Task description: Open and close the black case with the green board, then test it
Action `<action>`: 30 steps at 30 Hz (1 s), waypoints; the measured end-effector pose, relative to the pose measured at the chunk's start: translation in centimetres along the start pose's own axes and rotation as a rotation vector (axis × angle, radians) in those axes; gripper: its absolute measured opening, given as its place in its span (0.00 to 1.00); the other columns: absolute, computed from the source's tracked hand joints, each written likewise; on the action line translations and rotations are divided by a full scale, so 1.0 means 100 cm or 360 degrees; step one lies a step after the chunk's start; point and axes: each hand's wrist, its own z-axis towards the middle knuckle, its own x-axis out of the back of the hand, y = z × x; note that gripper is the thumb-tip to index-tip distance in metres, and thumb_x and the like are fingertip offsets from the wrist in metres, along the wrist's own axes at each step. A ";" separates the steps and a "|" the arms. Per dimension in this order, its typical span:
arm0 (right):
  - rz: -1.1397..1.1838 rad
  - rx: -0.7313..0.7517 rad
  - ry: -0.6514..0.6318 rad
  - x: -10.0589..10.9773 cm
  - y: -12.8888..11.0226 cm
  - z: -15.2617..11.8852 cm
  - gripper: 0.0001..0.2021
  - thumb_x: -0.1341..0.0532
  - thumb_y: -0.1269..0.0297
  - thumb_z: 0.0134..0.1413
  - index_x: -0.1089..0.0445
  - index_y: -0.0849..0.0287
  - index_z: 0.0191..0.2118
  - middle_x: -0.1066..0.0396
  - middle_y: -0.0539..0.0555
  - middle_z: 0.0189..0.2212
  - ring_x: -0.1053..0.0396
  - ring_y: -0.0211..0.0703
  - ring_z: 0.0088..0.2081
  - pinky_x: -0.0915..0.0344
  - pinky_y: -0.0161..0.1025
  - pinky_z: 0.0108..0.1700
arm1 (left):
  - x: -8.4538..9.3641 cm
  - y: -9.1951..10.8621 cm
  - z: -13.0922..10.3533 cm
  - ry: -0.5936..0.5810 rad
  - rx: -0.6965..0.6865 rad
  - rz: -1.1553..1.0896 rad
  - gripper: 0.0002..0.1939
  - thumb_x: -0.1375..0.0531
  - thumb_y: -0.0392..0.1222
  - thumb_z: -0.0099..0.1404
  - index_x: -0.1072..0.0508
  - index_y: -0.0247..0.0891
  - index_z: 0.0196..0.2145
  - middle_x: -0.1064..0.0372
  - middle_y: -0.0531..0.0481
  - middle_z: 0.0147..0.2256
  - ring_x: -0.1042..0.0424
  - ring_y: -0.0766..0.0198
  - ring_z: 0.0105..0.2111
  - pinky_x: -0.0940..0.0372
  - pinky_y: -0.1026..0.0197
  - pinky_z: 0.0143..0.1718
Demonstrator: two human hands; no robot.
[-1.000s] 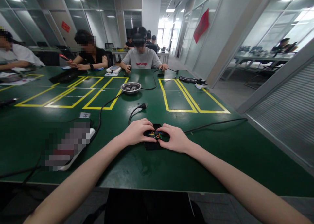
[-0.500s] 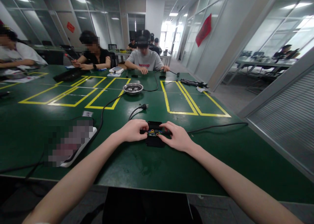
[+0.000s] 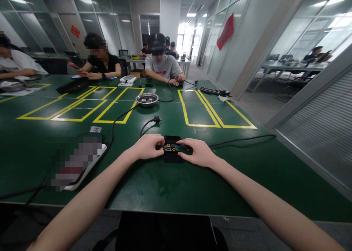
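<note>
One left hand (image 3: 150, 147) and one right hand (image 3: 199, 152) have one circuit board (image 3: 171, 147) between them, bearing two orange rings (image 3: 173, 149). Two black panels (image 3: 173, 158) show there, one beyond the board and one before it; whether they join is unclear. Beyond the left hand are one plug (image 3: 157, 119) and, farther, one metal bowl (image 3: 147, 104) with at least two metal cylinders (image 3: 150, 100). Left of that hand sit one paper label (image 3: 95, 129) and one blurred, white-edged device (image 3: 82, 163). Beyond the right hand are two yellow tape outlines (image 3: 203, 126) and one folded tripod (image 3: 215, 92). Three co-workers (image 3: 162, 66) sit past both hands.
</note>
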 end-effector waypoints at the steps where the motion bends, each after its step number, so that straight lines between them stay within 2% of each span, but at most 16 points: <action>1: 0.0003 -0.0004 0.0002 0.000 0.001 0.001 0.17 0.33 0.58 0.57 0.23 0.55 0.52 0.20 0.56 0.45 0.21 0.47 0.38 0.27 0.43 0.42 | 0.000 0.000 0.000 0.0001 -0.0003 0.0014 0.02 0.38 0.37 0.59 0.26 0.38 0.31 0.29 0.52 0.28 0.32 0.63 0.28 0.44 0.63 0.29; 5: 0.0031 0.0013 0.0075 -0.001 0.005 0.003 0.16 0.34 0.57 0.59 0.23 0.55 0.51 0.19 0.56 0.44 0.22 0.47 0.39 0.26 0.43 0.43 | 0.000 -0.002 0.000 0.0010 -0.0006 0.0007 0.03 0.38 0.38 0.60 0.24 0.38 0.33 0.28 0.52 0.29 0.30 0.63 0.28 0.42 0.64 0.30; 8: 0.0034 -0.0001 0.0154 0.003 0.009 0.004 0.13 0.37 0.58 0.62 0.23 0.56 0.49 0.20 0.55 0.38 0.23 0.46 0.35 0.28 0.41 0.39 | 0.002 -0.003 0.000 0.0065 0.0005 -0.0057 0.03 0.38 0.37 0.60 0.24 0.37 0.33 0.27 0.51 0.29 0.30 0.63 0.29 0.41 0.64 0.31; 12: 0.0030 0.0159 0.0259 0.015 0.011 0.003 0.11 0.42 0.62 0.66 0.23 0.57 0.38 0.23 0.54 0.31 0.27 0.42 0.30 0.33 0.38 0.34 | 0.009 -0.001 0.000 0.0122 0.0084 -0.0446 0.05 0.40 0.40 0.60 0.25 0.36 0.31 0.31 0.53 0.26 0.34 0.66 0.26 0.40 0.65 0.29; 15: 0.0070 0.0352 0.0279 0.023 0.009 -0.001 0.13 0.44 0.62 0.67 0.23 0.56 0.36 0.24 0.54 0.29 0.27 0.42 0.30 0.33 0.38 0.34 | 0.013 0.002 -0.001 0.0003 0.0184 -0.0838 0.07 0.39 0.42 0.58 0.26 0.34 0.30 0.34 0.55 0.24 0.37 0.68 0.24 0.43 0.66 0.26; 18: 0.0129 0.0435 0.0219 0.026 0.007 -0.004 0.11 0.43 0.63 0.67 0.23 0.56 0.36 0.25 0.53 0.28 0.28 0.42 0.29 0.33 0.38 0.33 | 0.014 0.004 -0.002 -0.0193 0.0270 -0.1072 0.08 0.37 0.42 0.55 0.25 0.34 0.29 0.36 0.56 0.22 0.39 0.70 0.23 0.45 0.67 0.24; 22: 0.0211 0.0506 0.0064 0.023 0.008 -0.005 0.11 0.42 0.62 0.67 0.22 0.56 0.36 0.24 0.54 0.29 0.27 0.42 0.29 0.32 0.37 0.33 | 0.013 0.004 -0.003 -0.0350 0.0322 -0.1124 0.08 0.36 0.42 0.53 0.24 0.34 0.28 0.37 0.57 0.20 0.41 0.70 0.22 0.46 0.67 0.24; 30: 0.0171 0.0439 0.0005 0.020 0.009 -0.003 0.11 0.41 0.61 0.67 0.21 0.56 0.38 0.23 0.54 0.31 0.26 0.42 0.31 0.32 0.37 0.35 | 0.009 0.002 -0.003 -0.0388 0.0350 -0.1136 0.10 0.35 0.42 0.53 0.22 0.34 0.32 0.35 0.56 0.23 0.39 0.69 0.24 0.44 0.67 0.25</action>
